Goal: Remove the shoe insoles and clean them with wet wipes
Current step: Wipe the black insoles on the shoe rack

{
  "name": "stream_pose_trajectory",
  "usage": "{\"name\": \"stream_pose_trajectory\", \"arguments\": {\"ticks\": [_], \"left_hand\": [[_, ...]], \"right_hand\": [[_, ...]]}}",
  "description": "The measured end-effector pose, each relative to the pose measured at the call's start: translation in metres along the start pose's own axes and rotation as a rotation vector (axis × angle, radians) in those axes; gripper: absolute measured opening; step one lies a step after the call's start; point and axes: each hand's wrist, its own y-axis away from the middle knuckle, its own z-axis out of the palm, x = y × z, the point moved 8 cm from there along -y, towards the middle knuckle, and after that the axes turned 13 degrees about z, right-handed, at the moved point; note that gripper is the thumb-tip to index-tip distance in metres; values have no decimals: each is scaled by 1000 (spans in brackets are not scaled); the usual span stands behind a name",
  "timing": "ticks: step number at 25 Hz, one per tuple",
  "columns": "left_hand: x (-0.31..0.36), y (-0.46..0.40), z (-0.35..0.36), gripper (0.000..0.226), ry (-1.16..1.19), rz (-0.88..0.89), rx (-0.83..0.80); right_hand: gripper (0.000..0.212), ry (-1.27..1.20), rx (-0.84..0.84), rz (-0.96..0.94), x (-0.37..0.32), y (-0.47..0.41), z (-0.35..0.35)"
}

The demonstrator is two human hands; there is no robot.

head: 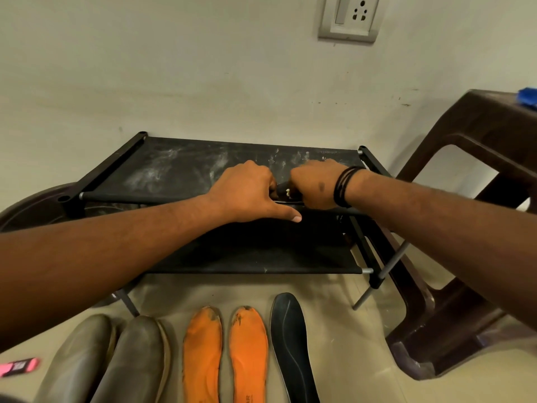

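Insoles lie in a row on the floor (348, 359) in front of the shoe rack (180, 170): two grey ones (107, 362) at the left, side by side and touching, two orange ones (225, 356) in the middle, worn dark at the toes, and a single black one (293, 347) just to their right. A pink packet (19, 366) sits at the far left edge. Above them, both hands meet at the front rail of the rack's dusty top shelf. Left hand (247, 190) has its fingers curled down and thumb stretched along the rail; right hand (315, 184), a black band on its wrist, is curled likewise. Between them is a small dark object (286, 193), mostly hidden; what each grip holds I cannot tell. A brown plastic stool (465, 228) stands at the right.
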Motion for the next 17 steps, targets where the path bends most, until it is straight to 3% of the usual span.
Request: {"name": "stream_pose_trajectory", "arguments": {"ticks": [3,5,9,13,17], "left_hand": [[-1,0,0,75,4,6,2],[-1,0,0,75,6,0,10],[-1,0,-1,84,-6,8,31],[-2,-2,1,85,-2,32,38],[-5,-4,5,92,10,32,52]], "right_hand": [[19,134,-13,99,15,-11,10],[22,-29,-84,131,26,-18,14],[37,-297,-235,-1,33,-4,15],[59,-150,-249,-32,43,10,23],[54,-110,-180,122,53,-9,30]]}}
